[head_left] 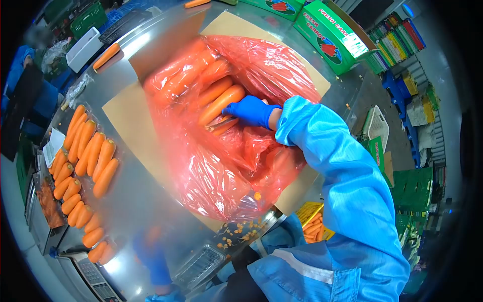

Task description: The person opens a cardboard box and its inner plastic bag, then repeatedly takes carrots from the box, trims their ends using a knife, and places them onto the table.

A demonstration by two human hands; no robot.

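My right hand (pixel 254 111), in a blue glove, reaches into an open red plastic bag (pixel 201 176). Its fingers close on the end of a carrot (pixel 221 104) among several large carrots there. The bag lines a carton whose brown flaps (pixel 128 113) spread out around it. My left hand (pixel 153 259), also blue-gloved, is low on the metal table and badly blurred. An orange blur shows at its fingertips, but its grip cannot be made out. Beside it lies a clear plastic tray (pixel 200 264).
Rows of carrots (pixel 83 151) lie at the table's left. A single carrot (pixel 106 56) rests near the far edge. Green cartons (pixel 327 38) stand at the back right. A scale (pixel 90 277) sits lower left, and a yellow crate (pixel 308 214) of carrots is below the table edge.
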